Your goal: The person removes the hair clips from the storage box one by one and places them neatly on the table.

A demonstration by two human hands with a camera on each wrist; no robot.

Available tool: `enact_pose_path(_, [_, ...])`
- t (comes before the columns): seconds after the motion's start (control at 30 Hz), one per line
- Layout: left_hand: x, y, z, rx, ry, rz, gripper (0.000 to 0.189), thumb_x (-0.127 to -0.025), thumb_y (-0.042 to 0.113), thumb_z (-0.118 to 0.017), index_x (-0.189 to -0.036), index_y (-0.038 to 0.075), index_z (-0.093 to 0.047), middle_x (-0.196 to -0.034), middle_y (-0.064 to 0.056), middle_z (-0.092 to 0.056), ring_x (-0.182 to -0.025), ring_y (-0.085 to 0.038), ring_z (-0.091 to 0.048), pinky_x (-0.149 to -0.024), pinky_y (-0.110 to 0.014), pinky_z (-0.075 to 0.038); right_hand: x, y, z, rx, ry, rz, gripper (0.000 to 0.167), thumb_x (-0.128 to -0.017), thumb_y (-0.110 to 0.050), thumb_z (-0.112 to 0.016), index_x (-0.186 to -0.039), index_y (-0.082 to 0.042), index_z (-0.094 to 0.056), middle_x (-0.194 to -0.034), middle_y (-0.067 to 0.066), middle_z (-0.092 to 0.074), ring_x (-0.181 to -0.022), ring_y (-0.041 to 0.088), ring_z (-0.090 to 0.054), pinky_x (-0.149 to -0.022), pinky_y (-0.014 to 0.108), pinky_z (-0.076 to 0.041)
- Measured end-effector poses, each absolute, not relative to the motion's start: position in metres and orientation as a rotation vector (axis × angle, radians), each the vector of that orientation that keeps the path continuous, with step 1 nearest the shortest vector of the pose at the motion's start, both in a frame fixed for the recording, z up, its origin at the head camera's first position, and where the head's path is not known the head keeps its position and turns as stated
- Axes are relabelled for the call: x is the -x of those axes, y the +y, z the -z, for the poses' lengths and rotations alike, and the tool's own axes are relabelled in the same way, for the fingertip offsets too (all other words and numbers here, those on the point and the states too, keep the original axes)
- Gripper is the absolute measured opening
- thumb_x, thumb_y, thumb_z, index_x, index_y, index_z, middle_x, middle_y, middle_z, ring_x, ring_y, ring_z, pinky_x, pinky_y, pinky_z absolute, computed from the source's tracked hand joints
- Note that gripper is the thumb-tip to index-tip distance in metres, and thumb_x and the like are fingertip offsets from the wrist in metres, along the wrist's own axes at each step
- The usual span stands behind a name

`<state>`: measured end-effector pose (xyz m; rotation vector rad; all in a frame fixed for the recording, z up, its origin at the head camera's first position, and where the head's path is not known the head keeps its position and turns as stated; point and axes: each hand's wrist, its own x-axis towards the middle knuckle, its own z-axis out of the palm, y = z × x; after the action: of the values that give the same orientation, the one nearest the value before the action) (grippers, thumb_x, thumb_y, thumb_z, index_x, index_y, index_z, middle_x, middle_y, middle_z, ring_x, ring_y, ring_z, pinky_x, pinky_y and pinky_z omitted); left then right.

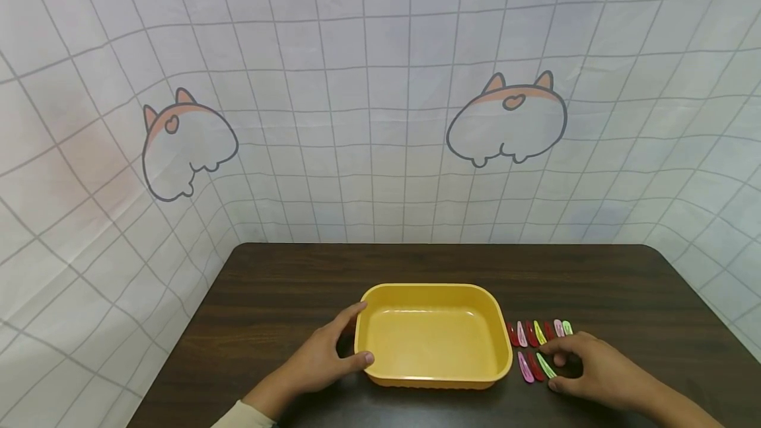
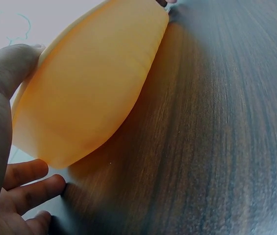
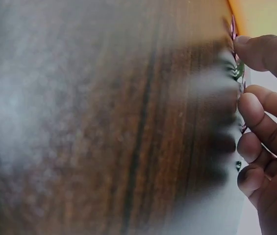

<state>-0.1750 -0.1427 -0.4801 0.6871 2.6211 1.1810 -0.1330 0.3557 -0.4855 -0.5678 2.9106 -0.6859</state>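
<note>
A yellow plastic basin (image 1: 436, 380) with rounded corners stands on the table, nothing inside it. My left hand (image 1: 324, 355) grips its left side, thumb over the rim and index fingertip at the far left corner. In the left wrist view the other fingers (image 2: 35, 193) spread beside the basin wall (image 2: 89, 83). Right of the basin my right hand (image 1: 600, 372) holds a light green snap hair clip (image 1: 545, 366) between thumb and index finger, at the clip's two ends. Beside it lie a red hair clip (image 1: 535, 367) and a pink-purple one (image 1: 526, 368).
Behind these, a row of several hair clips lies side by side, among them a pink one (image 1: 522, 334), a yellow one (image 1: 540, 332) and a pale green one (image 1: 567, 327). The dark wood table (image 1: 285, 283) ends at a white gridded cloth (image 1: 386, 150).
</note>
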Motion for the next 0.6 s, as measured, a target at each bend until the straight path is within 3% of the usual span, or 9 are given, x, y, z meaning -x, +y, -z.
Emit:
enact_pose_path(0.4, [0.175, -0.144, 0.481, -0.704, 2.605, -1.174, 0.087, -0.094, 0.053, -0.071, -0.163, 0.03, -0.025, -0.145, 0.0, -0.054, -0.13, -0.021, -0.054, -0.107, -0.057, -0.04, 0.13, 0.354, 0.475, 0.663, 3.008, 0.684, 0.047, -0.086, -0.053, -0.08, -0.119, -0.021, -0.072, -0.089, -0.019, -0.052, -0.086, 0.004, -0.05, -0.074, 0.031, -0.049])
enact_pose_path(0.6, [0.175, -0.144, 0.481, -0.716, 2.603, -1.16, 0.089, -0.095, 0.052, -0.071, -0.164, 0.032, -0.02, -0.148, 0.0, -0.052, -0.131, -0.023, -0.053, -0.108, -0.061, -0.038, 0.133, 0.35, 0.46, 0.581, 3.089, 0.667, 0.043, -0.088, -0.05, -0.078, -0.12, -0.021, -0.073, -0.09, -0.022, -0.053, -0.091, 0.008, -0.052, -0.077, 0.034, -0.05])
